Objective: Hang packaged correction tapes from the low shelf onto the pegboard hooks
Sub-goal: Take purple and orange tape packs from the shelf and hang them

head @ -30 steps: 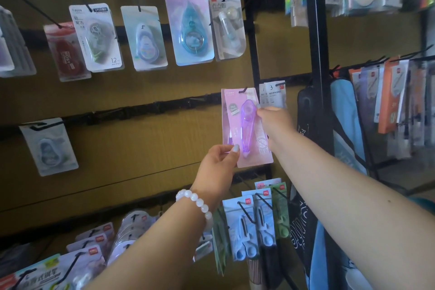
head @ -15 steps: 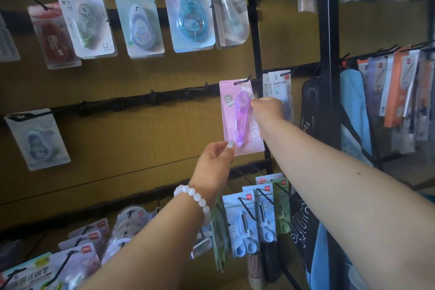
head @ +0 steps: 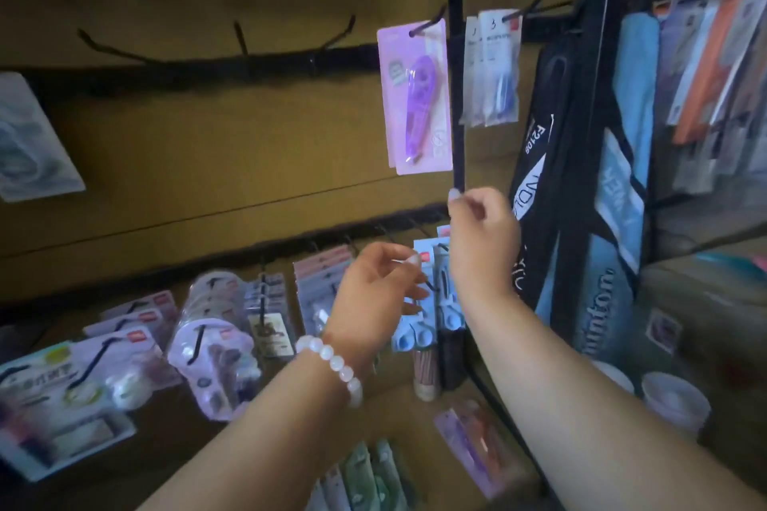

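Purple tape pack hangs on hook, nobody holding it. Left hand empty, fingers loose; right hand empty, loosely curled. Next: reach low shelf packs, grip one by card top.

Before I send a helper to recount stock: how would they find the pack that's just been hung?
Find the black upright post dividing the brown pegboard. The purple correction tape pack hangs on a hook just left of it, above both hands. It is the only pink card with a long purple pen-shaped dispenser; the packs right of the post are pale.
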Motion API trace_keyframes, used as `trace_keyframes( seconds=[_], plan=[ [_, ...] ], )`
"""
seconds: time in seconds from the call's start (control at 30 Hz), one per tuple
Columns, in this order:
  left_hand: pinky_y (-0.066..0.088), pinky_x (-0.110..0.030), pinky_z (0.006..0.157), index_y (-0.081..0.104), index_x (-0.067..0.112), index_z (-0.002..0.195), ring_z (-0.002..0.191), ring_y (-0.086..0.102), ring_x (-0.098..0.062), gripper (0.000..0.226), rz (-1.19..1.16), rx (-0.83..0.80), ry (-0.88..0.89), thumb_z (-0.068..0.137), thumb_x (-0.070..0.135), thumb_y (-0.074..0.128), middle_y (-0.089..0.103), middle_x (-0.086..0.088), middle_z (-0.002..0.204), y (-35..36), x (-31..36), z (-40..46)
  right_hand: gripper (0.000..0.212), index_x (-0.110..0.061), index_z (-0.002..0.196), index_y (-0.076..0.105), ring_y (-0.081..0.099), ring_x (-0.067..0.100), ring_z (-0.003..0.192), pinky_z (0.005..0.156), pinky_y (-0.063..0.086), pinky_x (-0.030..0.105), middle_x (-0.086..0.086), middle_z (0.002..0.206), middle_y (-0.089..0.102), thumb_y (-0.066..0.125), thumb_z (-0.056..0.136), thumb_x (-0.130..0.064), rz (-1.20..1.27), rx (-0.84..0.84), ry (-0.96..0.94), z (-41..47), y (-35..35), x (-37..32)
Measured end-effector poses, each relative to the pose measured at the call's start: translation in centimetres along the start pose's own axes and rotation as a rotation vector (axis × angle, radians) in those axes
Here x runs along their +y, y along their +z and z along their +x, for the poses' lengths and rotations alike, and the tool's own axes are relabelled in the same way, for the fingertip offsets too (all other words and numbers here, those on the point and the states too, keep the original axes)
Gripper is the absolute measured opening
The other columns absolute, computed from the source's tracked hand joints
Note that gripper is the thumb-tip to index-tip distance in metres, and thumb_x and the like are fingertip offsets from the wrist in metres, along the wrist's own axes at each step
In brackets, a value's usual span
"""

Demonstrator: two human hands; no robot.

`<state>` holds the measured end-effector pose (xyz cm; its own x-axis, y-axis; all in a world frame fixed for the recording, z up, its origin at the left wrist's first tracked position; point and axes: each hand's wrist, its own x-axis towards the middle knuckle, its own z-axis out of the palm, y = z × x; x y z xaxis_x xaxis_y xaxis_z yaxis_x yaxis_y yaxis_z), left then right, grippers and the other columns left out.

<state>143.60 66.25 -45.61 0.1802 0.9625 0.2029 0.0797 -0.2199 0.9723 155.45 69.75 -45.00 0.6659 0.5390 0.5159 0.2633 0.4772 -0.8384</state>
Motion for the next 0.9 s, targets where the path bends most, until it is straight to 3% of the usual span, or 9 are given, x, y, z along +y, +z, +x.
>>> trace_keyframes(
  seconds=[0.1,0.23,0.3,0.4,0.47,0.53,0.6,0.8,0.9],
  plan=[
    [0.048,-0.019,0.05,0.055,0.014,0.087,0.051,0.059,-0.01,0.014,0.029,-0.054,-0.111,0.097,0.004,0.053,0.063,-0.005,0.072,0.1,-5.2,-1.5,0.014,-0.017,0.07,0.055,0.051,0.001,0.058,0.058,0.036,0.01,-0.01,0.06,0.054,0.057,0.082,-0.025,-0.058,0.02,-0.022,-4.9,-1.7,4.8],
    [0.047,-0.018,0.045,0.056,0.012,0.086,0.04,0.055,-0.003,0.016,0.08,-0.057,-0.299,0.095,-0.001,0.052,0.061,-0.005,0.066,0.1,-12.7,-2.3,0.035,-0.006,0.071,0.064,0.051,0.02,0.062,0.06,0.033,0.026,0.004,0.065,0.06,0.047,0.075,-0.036,-0.282,-0.013,0.002,-10.0,-3.5,12.4],
    [0.047,-0.021,0.044,0.056,0.01,0.084,0.043,0.056,-0.008,0.015,0.101,-0.027,-0.393,0.095,0.001,0.053,0.061,-0.006,0.065,0.2,-16.2,-2.4,0.027,-0.005,0.076,0.064,0.056,0.026,0.068,0.062,0.033,0.029,0.009,0.071,0.063,0.055,0.081,-0.03,-0.429,-0.105,0.132,-11.4,-4.5,15.8],
    [0.048,-0.03,0.057,0.058,0.012,0.075,0.059,0.059,-0.025,0.019,0.139,-0.001,-0.536,0.093,0.005,0.056,0.062,-0.008,0.065,0.5,-21.2,-2.2,0.019,-0.007,0.085,0.062,0.062,0.033,0.085,0.066,0.04,0.033,0.014,0.085,0.067,0.059,0.087,-0.026,-0.677,-0.312,0.359,-12.9,-5.8,21.3],
    [0.048,-0.036,0.065,0.059,0.01,0.077,0.065,0.06,-0.028,0.016,0.157,0.003,-0.624,0.092,0.004,0.055,0.063,-0.012,0.07,0.8,-24.0,-1.9,0.024,-0.011,0.101,0.065,0.062,0.031,0.1,0.079,0.046,0.032,0.012,0.104,0.069,0.057,0.088,-0.029,-0.771,-0.42,0.447,-13.5,-6.6,24.5],
    [0.051,-0.031,0.056,0.057,0.008,0.081,0.062,0.059,-0.028,0.015,0.19,-0.004,-0.67,0.092,0.0,0.051,0.062,-0.013,0.073,1.1,-26.3,-1.4,0.035,-0.015,0.119,0.061,0.061,0.028,0.107,0.089,0.046,0.032,0.008,0.116,0.066,0.056,0.088,-0.029,-0.796,-0.5,0.549,-14.0,-7.5,27.5],
    [0.042,-0.02,0.04,0.053,0.007,0.081,0.051,0.051,-0.023,0.022,0.158,0.0,-0.715,0.094,-0.008,0.043,0.056,-0.013,0.065,1.5,-28.5,-0.9,0.041,-0.017,0.123,0.054,0.063,0.025,0.099,0.085,0.051,0.033,0.003,0.11,0.066,0.056,0.084,-0.03,-0.842,-0.571,0.643,-14.3,-8.3,30.0],
    [0.033,-0.015,0.037,0.05,0.008,0.074,0.028,0.044,-0.014,0.03,0.254,-0.007,-0.783,0.095,-0.01,0.039,0.049,-0.011,0.054,2.8,-34.8,0.4,0.036,-0.014,0.103,0.064,0.062,0.028,0.098,0.085,0.052,0.036,0.008,0.106,0.066,0.062,0.073,-0.034,-1.043,-0.598,0.847,-14.1,-9.7,36.1],
    [0.033,-0.014,0.033,0.048,0.006,0.072,0.027,0.046,-0.013,0.033,0.298,-0.078,-0.791,0.094,-0.016,0.038,0.051,-0.007,0.043,3.7,-36.6,0.9,0.047,-0.012,0.116,0.059,0.057,0.029,0.111,0.094,0.048,0.039,0.01,0.12,0.06,0.063,0.076,-0.036,-1.147,-0.64,0.843,-13.6,-9.6,38.5]
  ],
)
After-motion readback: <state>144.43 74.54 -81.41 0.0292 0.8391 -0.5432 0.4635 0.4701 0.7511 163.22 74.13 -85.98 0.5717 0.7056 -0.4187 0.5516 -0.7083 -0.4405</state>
